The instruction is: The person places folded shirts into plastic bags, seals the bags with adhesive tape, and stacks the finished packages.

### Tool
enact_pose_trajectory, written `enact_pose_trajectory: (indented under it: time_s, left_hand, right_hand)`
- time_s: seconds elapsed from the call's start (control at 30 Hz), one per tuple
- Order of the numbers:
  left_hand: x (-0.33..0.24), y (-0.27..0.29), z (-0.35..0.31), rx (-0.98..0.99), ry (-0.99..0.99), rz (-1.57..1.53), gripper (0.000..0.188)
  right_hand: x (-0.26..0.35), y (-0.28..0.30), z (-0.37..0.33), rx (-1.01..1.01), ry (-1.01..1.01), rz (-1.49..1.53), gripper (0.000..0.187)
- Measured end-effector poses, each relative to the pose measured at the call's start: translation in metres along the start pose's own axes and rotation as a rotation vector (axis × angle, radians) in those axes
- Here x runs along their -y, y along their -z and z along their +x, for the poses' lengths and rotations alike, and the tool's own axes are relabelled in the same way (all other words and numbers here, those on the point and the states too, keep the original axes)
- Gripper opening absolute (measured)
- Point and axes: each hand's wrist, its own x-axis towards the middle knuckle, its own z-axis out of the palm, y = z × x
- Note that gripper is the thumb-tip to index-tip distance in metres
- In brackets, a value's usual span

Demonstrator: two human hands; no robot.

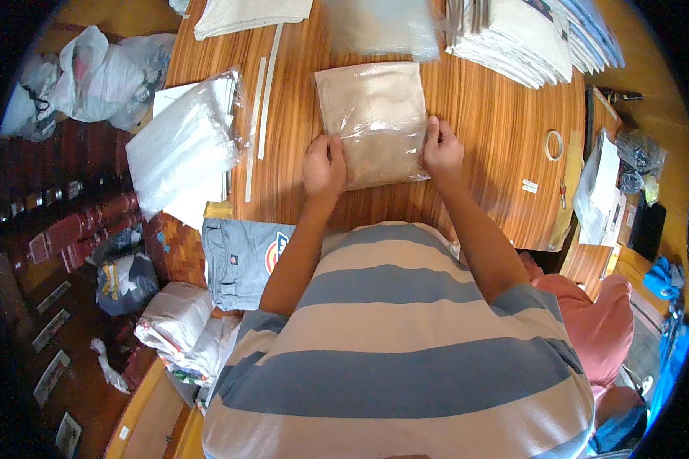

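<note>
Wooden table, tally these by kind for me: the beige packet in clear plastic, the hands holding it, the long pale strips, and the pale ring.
Beige packet: 1
Hands, left hand and right hand: 2
Long pale strips: 2
Pale ring: 1
Total: 6

You get bright bench (pixel 497 115), edges bowed by fisheye; glare streaks across your clear bag (pixel 372 126). Upper plastic (pixel 379 29) blurred. Far left dim, your picture corners black.
</note>
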Motion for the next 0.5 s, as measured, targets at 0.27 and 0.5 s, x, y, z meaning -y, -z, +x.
enact_pose_trajectory:
  time_s: [0.27, 0.5]
  left_hand:
    - [-0.011, -0.006, 0.001, -0.077, -0.126, 0.177, 0.03]
    - [-0.003, -0.006, -0.018, -0.36, -0.432, 0.012, 0.024]
  right_hand:
    - [-0.015, -0.004, -0.001, 0.016, -0.106, 0.042, 0.049]
    - [-0.014, -0.002, -0.014, -0.039, 0.019, 0.243, 0.042]
